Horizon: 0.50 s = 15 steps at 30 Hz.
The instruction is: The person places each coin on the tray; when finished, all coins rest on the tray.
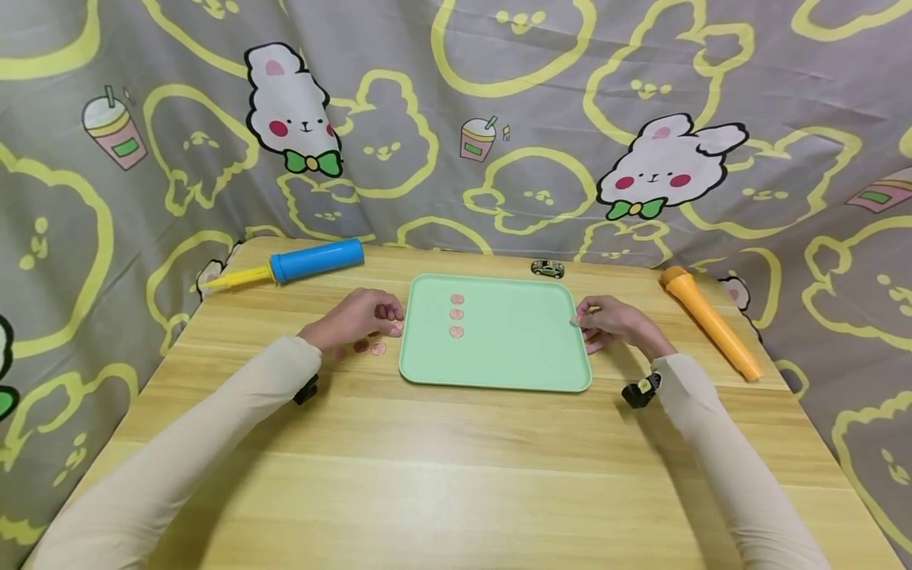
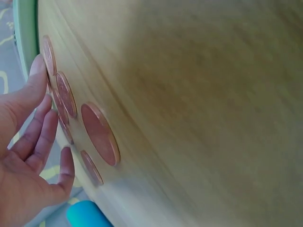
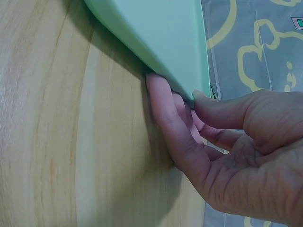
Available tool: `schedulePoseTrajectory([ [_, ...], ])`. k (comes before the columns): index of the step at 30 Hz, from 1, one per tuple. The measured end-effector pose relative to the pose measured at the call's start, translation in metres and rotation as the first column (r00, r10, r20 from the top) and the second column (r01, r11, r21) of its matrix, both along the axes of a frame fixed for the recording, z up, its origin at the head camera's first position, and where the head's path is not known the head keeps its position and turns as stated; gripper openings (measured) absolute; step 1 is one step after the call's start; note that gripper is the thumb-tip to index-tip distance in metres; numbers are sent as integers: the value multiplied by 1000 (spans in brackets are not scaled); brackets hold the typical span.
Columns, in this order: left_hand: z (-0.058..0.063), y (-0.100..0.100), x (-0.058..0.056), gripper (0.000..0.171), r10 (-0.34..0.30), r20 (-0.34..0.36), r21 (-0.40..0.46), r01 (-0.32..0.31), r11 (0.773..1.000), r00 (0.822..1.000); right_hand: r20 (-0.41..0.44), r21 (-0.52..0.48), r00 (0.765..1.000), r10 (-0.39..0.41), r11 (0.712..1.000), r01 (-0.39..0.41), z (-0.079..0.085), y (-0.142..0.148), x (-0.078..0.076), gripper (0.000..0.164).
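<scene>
My right hand point(image 1: 609, 321) grips the right rim of a light green tray point(image 1: 527, 372). In the right wrist view its thumb point(image 3: 220, 111) lies at the rim and its fingers point(image 3: 165, 104) go to the side and under the edge. My left hand point(image 1: 363, 317) is at the tray's left rim, fingers loosely bent. In the left wrist view its thumb tip point(image 2: 38, 66) is right beside several copper coins point(image 2: 100, 135) on the table; its index finger is mostly hidden. Three copper coins point(image 1: 457, 314) lie in a column on the tray's left part.
Behind to the left lies a blue and yellow hand pump point(image 1: 317, 260). A small toy car point(image 1: 547, 268) sits behind the tray, and an orange toy microphone point(image 1: 712, 324) lies to the right. A patterned curtain point(image 1: 399, 127) hangs along the wooden table's point(image 1: 442, 475) back and sides.
</scene>
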<state>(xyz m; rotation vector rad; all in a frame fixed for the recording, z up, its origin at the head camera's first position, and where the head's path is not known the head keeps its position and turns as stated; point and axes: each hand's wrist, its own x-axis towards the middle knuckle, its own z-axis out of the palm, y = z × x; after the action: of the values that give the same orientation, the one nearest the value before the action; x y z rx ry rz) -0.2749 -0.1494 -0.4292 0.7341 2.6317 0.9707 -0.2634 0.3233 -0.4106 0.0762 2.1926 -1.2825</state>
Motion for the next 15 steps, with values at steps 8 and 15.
schedulePoseTrajectory([
  [8,-1,3,-2,13,26,-52,-60,-30,998,998,-8,12,1000,-7,1000,7,-1,0,0,21],
  [15,4,3,0,4,15,-53,3,-14,1000,999,-11,-6,1000,2,1000,-2,0,1,1,19],
])
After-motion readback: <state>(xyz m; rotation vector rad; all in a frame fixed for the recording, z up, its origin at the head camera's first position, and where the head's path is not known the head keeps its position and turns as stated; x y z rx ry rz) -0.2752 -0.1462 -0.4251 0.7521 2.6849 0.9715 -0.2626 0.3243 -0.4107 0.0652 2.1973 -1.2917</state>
